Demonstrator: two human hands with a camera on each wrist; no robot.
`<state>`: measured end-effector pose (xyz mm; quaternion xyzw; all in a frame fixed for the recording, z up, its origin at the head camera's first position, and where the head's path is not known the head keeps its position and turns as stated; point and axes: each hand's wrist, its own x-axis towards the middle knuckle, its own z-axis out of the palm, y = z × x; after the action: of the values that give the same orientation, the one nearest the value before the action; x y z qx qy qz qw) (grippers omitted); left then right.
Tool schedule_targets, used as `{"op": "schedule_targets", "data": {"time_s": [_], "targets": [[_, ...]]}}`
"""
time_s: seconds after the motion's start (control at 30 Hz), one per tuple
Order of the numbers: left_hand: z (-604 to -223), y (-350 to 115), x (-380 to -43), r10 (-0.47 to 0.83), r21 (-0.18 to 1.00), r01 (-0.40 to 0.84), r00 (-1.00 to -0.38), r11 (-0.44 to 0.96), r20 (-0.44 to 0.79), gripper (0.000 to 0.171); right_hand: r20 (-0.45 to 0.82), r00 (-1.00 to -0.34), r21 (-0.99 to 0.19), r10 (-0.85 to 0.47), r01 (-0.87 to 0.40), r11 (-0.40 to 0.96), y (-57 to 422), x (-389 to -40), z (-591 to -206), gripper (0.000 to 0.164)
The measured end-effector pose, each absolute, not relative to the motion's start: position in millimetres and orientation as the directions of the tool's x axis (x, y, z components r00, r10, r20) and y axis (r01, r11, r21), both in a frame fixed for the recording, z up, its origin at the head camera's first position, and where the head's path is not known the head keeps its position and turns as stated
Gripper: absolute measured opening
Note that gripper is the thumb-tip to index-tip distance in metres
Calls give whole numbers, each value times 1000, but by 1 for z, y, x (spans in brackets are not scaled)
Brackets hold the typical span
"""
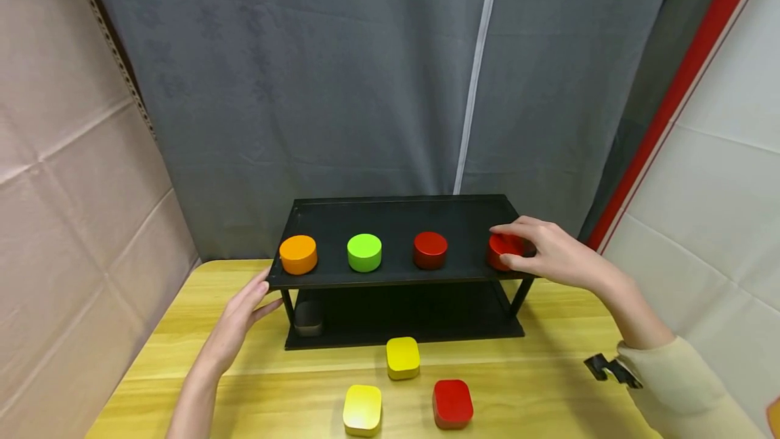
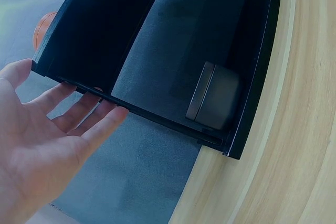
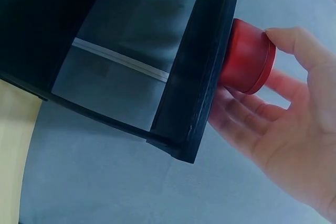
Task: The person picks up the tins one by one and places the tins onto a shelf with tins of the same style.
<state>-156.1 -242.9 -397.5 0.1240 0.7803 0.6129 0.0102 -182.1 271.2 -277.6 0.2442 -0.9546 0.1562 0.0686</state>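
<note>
My right hand (image 1: 548, 253) grips a red round block (image 3: 247, 59) at the right end of the black shelf's upper tier. In the right wrist view, the thumb is at its top rim and the fingers are around its far side. My left hand (image 1: 237, 317) touches the left end of the black two-tier shelf (image 1: 396, 212), thumb at the upper corner and fairly straight fingers along the end frame (image 2: 157, 118). Along the upper tier stand an orange round block (image 1: 298, 255), a green round block (image 1: 364, 253) and another red round block (image 1: 430, 251).
A dark rounded block (image 2: 218, 98) sits on the lower tier's left end. On the wooden table (image 1: 268, 385) before the shelf lie two yellow square blocks (image 1: 403, 358) and a red square block (image 1: 453, 404). A grey curtain (image 1: 305, 87) hangs behind; pale walls flank both sides.
</note>
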Motion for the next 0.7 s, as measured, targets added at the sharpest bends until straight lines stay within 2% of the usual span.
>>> {"op": "schedule_targets", "data": {"time_s": [0.7], "targets": [[-399, -243, -157, 197, 960, 171, -972, 221, 128, 64, 206, -880, -281, -428, -473, 835, 273, -194, -284, 50]]}}
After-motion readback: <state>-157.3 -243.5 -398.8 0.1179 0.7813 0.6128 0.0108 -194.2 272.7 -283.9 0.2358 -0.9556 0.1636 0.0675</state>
